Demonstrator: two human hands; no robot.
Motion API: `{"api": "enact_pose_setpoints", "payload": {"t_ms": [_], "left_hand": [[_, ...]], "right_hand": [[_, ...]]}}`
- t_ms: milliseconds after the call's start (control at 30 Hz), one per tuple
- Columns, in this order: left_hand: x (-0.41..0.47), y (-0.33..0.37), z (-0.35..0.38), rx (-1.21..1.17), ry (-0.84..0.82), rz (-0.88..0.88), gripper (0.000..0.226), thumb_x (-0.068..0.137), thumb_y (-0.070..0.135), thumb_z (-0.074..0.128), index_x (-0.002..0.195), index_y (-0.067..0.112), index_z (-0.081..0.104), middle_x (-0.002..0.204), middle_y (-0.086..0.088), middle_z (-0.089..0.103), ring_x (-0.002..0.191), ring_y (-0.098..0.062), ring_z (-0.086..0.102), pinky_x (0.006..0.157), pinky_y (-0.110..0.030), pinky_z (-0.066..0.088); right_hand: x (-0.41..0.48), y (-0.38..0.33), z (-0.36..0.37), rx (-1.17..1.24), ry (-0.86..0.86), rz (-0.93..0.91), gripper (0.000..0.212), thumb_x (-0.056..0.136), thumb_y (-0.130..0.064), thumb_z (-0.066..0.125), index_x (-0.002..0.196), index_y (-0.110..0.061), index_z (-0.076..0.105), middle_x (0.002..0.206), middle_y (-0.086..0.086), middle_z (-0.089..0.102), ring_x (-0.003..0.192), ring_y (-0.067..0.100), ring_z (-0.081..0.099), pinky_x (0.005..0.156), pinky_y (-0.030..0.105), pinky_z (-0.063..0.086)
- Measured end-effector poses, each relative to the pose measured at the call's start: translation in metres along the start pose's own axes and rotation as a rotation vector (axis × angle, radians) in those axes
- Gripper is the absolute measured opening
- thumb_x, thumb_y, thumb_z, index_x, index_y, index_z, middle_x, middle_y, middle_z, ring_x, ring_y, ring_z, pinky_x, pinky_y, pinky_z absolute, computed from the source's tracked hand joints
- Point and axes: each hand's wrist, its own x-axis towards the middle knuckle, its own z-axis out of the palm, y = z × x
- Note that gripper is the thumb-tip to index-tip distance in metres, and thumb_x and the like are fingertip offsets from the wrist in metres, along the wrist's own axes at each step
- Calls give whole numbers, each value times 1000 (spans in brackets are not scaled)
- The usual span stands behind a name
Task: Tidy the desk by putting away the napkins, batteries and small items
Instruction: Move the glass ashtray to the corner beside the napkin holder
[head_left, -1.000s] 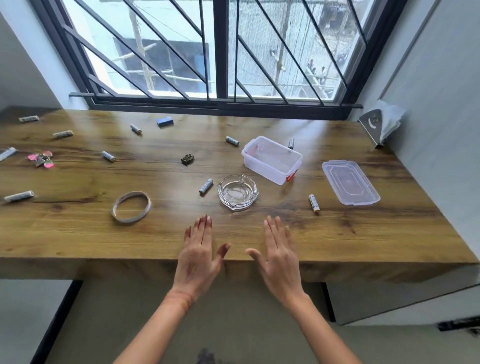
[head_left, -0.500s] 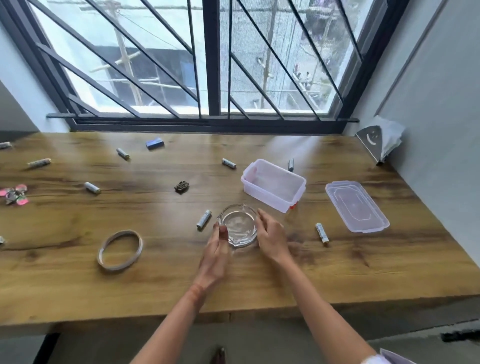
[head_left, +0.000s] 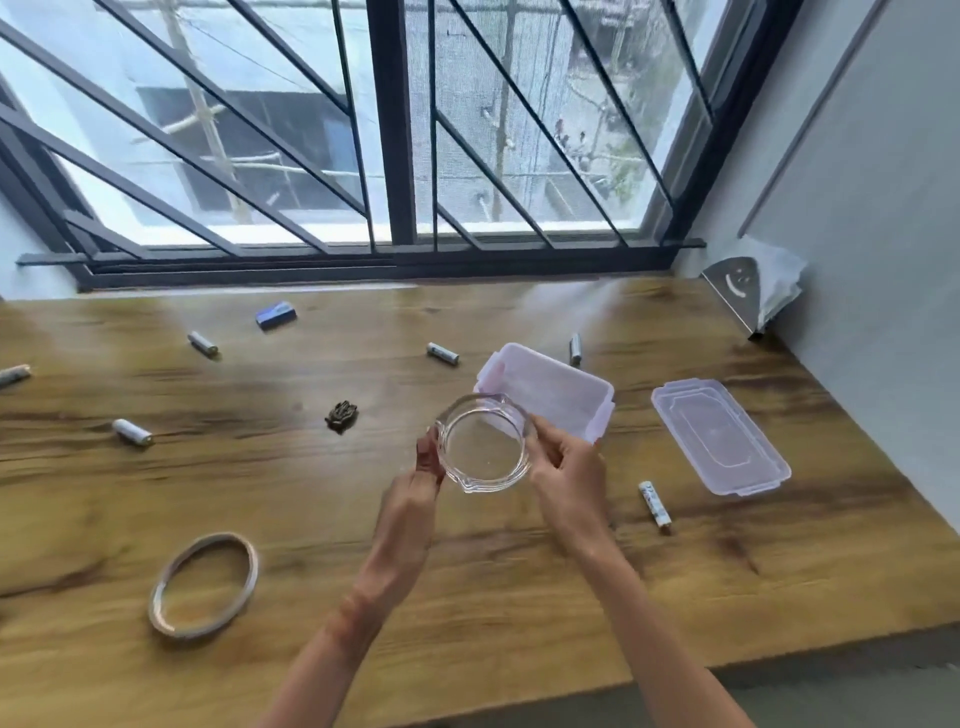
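A: What is held by the hands?

B: A clear glass ashtray (head_left: 485, 449) is gripped between both of them. The left hand (head_left: 415, 499) is curled against its left rim, where the fingertips are seen pressed to the glass. The right hand (head_left: 566, 467) is closed on the right rim, with the fingers bent round it.

A: Where is the ashtray placed?

B: It is held tilted toward the camera, above the wooden counter (head_left: 311, 493). In the view its far rim overlaps the near left corner of the open plastic box (head_left: 566, 395). Whether the two touch cannot be told.

A: And the other things to be tidied?

B: A battery (head_left: 655, 506) is seen lying just right of the right forearm. A second battery (head_left: 442, 354) lies left of the box and a third battery (head_left: 575, 349) lies behind it. Further left, a fourth battery (head_left: 202, 344), a fifth battery (head_left: 132, 432) and a sixth battery (head_left: 13, 375) are spread out. The lid (head_left: 719, 436) is laid flat to the right of the box, apart from it. The napkins (head_left: 779, 280) are kept in a metal holder (head_left: 735, 291) at the far right corner, against the wall.

A: Anything else?

B: A small blue block (head_left: 276, 315) is seen near the window, a small dark object (head_left: 341, 415) left of the ashtray, and a ring (head_left: 203, 584) at the near left.
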Motion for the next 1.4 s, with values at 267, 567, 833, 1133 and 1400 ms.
{"api": "enact_pose_setpoints", "payload": {"t_ms": [267,567,833,1133,1400], "left_hand": [[67,40,34,70,-109,47,48,78,77,24,65,56,65,84,31,63,100,-4,51,95,-27,35],[190,74,155,107,-303,103,43,90,61,18,121,42,42,124,19,45,121,1,40,102,-19,25],[277,68,276,53,-396,5,51,93,57,11,92,40,60,91,33,59,77,28,52,69,2,33],[313,34,337,-16,-347,-152,54,97,46,-2,133,24,32,116,16,35,119,-1,37,91,-5,29],[326,26,352,25,-263,-178,51,98,43,3,96,28,51,66,25,65,51,16,55,46,1,38]], "right_hand": [[60,-25,-34,53,90,26,33,91,-5,53,123,-8,58,118,4,64,100,5,61,83,13,47],[192,-10,-113,-27,212,41,34,90,-1,48,124,-3,55,124,7,61,111,9,53,99,24,41],[303,40,-177,-64,217,199,45,83,2,43,124,-10,57,108,3,64,89,17,58,87,39,51],[349,104,-193,-109,197,219,45,84,6,46,125,-11,55,114,-4,57,107,12,51,85,6,35],[362,132,-185,-76,131,269,54,79,-12,48,133,-7,46,135,9,51,126,23,45,107,39,35]]}}
